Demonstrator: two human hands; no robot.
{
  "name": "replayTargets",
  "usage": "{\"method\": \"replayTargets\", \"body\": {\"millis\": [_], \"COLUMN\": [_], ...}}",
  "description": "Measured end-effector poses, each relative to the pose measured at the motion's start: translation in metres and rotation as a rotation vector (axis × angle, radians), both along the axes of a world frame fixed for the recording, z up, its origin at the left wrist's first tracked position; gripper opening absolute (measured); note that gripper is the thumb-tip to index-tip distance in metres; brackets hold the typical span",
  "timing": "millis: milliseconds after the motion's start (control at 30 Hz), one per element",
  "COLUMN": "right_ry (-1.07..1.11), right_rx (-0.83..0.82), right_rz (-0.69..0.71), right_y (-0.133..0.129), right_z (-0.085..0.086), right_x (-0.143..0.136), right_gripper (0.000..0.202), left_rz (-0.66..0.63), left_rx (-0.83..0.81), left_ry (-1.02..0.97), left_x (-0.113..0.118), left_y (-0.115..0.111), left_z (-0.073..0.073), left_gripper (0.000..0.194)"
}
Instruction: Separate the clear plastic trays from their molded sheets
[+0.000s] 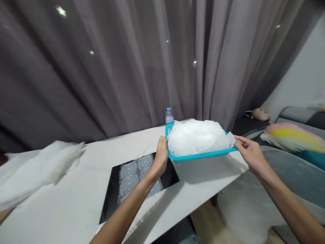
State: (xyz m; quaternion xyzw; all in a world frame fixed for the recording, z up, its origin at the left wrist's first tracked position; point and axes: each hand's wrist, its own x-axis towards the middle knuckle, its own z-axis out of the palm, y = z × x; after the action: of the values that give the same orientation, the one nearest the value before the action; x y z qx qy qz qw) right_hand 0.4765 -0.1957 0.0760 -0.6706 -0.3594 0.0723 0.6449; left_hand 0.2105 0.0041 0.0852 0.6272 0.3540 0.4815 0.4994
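Note:
A blue tray [203, 156] heaped with white, thin, translucent pieces [196, 135] is held up over the right part of the white table. My left hand [161, 154] grips its left end, and my right hand [250, 152] pinches the rim at its right end. Below my left forearm, several clear plastic pieces [129, 184] with rounded compartments lie on a black sheet [111, 200], partly hidden by that arm.
The white table [63, 210] carries a large white plastic bag [43, 169] at the left. A water bottle [169, 116] stands behind the tray. Grey curtains [127, 67] hang behind; a grey chair [243, 203] and a colourful cushion [291, 135] are at the right.

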Motion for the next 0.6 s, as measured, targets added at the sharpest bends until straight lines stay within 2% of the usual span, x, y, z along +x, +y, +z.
{"method": "replayTargets", "body": {"millis": [100,233,333,467,600], "right_ry": [0.007,0.052,0.092,0.136,0.169], "right_rx": [-0.020,-0.040,-0.046,-0.057,-0.100], "right_rz": [-0.136,-0.298,-0.358,-0.397,-0.411], "right_y": [-0.036,-0.080,-0.107,-0.131,-0.146], "right_z": [-0.003,-0.012,-0.021,-0.032,-0.046], "right_x": [0.038,0.085,0.115,0.147,0.171], "right_gripper": [0.036,0.033,0.030,0.028,0.025], "left_rz": [-0.111,-0.254,-0.346,-0.470,-0.559], "left_rx": [-0.014,-0.052,-0.073,-0.076,-0.061], "left_ry": [0.021,0.053,0.081,0.108,0.125], "left_x": [0.060,0.143,0.200,0.263,0.309], "left_y": [-0.008,-0.021,-0.034,-0.050,-0.062], "left_z": [-0.008,-0.016,-0.022,-0.034,-0.042], "left_gripper": [0.024,0.035,0.038,0.037,0.037]}}
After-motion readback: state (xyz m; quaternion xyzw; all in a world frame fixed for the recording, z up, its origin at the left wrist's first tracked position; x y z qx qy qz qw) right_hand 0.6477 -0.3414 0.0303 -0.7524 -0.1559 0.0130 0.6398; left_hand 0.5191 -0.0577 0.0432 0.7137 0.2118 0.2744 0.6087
